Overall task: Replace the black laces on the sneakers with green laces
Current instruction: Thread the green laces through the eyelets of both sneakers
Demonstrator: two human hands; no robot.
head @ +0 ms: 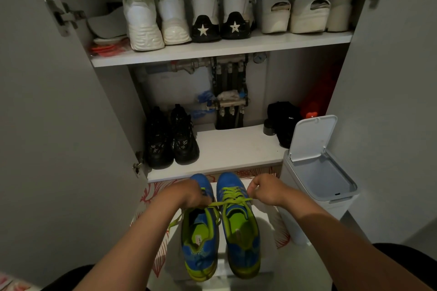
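While the pair of blue mesh sneakers (241,231) with lime-green linings stands toes-first at the far edge of the red-patterned white mat (151,194), the left hand (189,194) and right hand (264,190) stretch a lime-green flat lace (233,202) between them, fingers (251,188) clamped on it.

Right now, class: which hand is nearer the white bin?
Right. The right hand pinches a green lace just left of the white bin; the left hand is farther off, over the left sneaker.
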